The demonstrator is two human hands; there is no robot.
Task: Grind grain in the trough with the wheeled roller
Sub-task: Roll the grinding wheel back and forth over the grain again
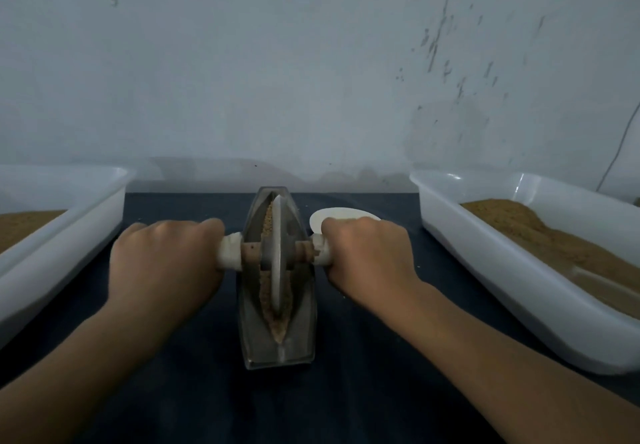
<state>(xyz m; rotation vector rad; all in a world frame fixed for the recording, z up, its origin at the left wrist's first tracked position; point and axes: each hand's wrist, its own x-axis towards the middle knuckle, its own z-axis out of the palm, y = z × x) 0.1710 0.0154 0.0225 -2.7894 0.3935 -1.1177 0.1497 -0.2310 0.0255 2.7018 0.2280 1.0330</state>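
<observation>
Trough (300,322) sits on dark table (363,367) before stained grey wall (242,63).

No text, label, brand, number or sign can be read anywhere in this view.
</observation>
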